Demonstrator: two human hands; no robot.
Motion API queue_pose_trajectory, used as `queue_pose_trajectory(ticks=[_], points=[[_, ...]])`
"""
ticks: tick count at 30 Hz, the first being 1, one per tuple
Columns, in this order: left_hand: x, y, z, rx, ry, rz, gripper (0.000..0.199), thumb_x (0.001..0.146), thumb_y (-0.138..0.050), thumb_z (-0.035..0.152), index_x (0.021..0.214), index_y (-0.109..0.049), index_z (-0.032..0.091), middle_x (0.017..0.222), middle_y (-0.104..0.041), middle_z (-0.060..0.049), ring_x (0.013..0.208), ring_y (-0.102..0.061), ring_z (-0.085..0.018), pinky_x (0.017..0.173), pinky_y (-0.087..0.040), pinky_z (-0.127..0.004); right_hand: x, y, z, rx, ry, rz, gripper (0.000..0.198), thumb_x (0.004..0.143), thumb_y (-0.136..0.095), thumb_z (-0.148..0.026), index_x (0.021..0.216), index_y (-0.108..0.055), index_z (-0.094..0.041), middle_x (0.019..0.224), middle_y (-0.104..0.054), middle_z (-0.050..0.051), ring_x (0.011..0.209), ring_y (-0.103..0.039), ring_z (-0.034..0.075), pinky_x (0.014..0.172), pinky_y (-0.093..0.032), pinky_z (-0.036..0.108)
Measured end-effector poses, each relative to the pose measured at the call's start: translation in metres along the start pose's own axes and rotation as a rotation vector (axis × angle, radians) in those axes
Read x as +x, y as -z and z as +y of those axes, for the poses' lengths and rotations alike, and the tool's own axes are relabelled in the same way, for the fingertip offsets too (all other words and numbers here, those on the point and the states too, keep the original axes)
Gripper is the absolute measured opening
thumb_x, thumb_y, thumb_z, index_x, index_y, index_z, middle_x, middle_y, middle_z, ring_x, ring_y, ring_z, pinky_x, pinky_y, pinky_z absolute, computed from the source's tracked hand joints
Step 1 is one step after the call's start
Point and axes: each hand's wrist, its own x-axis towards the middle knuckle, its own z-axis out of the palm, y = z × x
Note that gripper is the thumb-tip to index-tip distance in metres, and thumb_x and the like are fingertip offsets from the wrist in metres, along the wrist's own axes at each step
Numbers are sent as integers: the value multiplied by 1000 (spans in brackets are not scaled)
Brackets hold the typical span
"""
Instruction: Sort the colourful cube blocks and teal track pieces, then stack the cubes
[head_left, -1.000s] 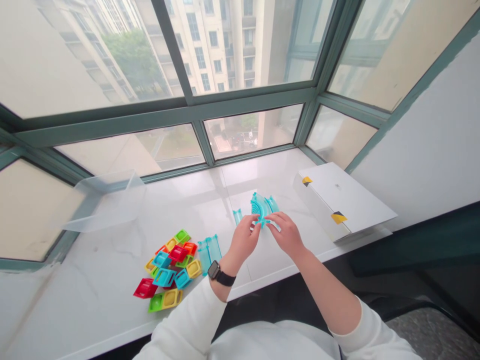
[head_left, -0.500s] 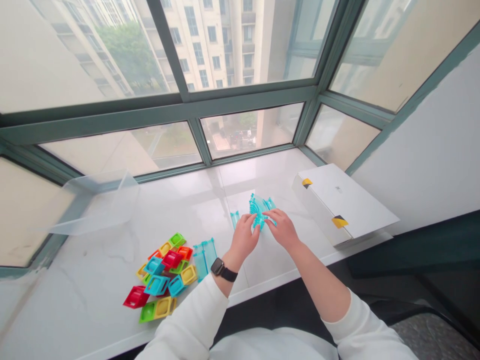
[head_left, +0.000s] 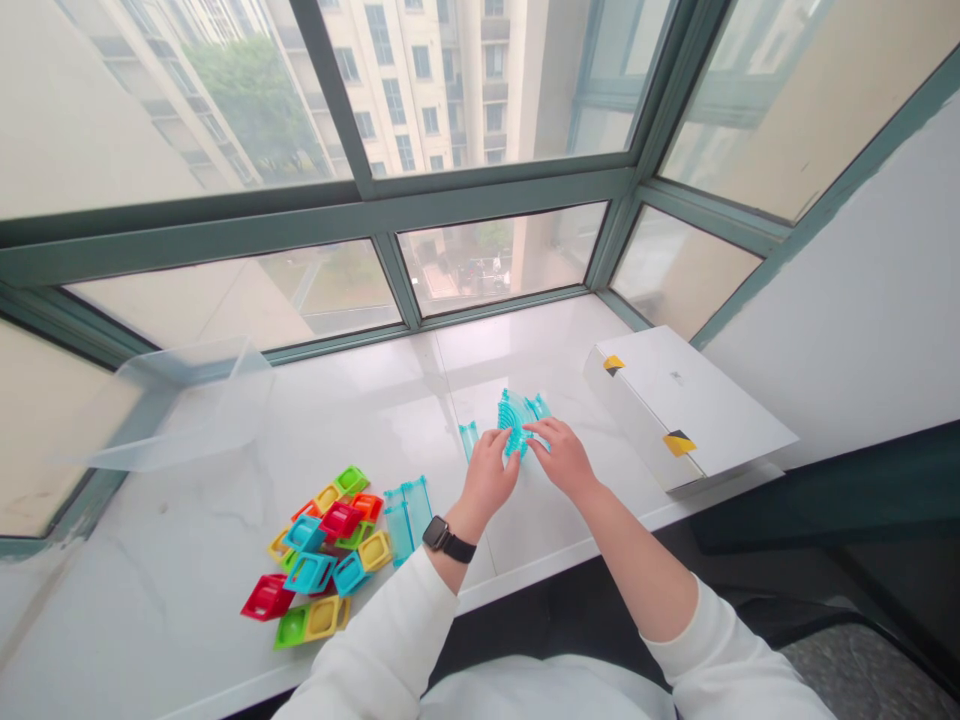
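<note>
As hands (head_left: 491,475) hold turquoise piece (head_left: 516,410) | counter edge (head_left: 540,565) nearside — box (head_left: 694,395) well apart

Left grip (head_left: 491,472) and right grip (head_left: 564,458) nearly meet, both pinching.

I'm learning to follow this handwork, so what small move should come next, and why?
Probably a light press with the right hand on the curved turquoise piece, while the left hand steadies it: both hands are at its near end, close together, and the detail between them is too small to make out, so gentle seems wiser than hard.
</note>
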Motion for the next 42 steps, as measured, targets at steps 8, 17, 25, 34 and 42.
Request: queue_pose_trajectory(ticks=[8, 17, 25, 34, 42], points=[[0, -1, -3, -16, 7, -7, 41, 98, -57, 26, 139, -60, 24, 128, -61, -12, 123, -61, -28, 111, -49, -50, 1, 1, -1, -7, 8, 8, 25, 99, -61, -25, 119, -75, -28, 110, -72, 7, 108, -66, 28, 100, -54, 46], [0, 0, -2, -16, -1, -4, 42, 98, -57, 26, 140, -59, 22, 128, -61, -13, 124, -60, -28, 111, -49, -50, 1, 0, 0, -18, 14, 9, 25, 99, -62, -26, 119, -75, -28, 109, -73, 7, 108, -67, 28, 100, -54, 47], [0, -1, -3, -25, 10, -8, 43, 98, -57, 26, 141, -58, 24, 129, -61, -12, 125, -60, -28, 112, -48, -52, 0, 0, 2, -22, 24, 11, 25, 98, -62, -27, 119, -76, -29, 108, -73, 7, 107, -67, 28, 98, -55, 47], [-1, -1, -3, -31, 15, -10, 43, 98, -56, 25, 141, -57, 24, 129, -61, -12, 126, -60, -29, 112, -48, -52, 0, 2, 1, -6, 20, -4, 23, 99, -62, -26, 117, -75, -29, 107, -71, 6, 104, -67, 26, 96, -55, 44], [-2, -2, -4, -31, 19, -8, 43, 99, -56, 26, 141, -57, 25, 131, -61, -12, 127, -60, -28, 113, -47, -51, 2, 4, -1, 0, 24, -10, 22, 98, -62, -25, 116, -75, -27, 106, -71, 6, 104, -66, 26, 98, -54, 44]])
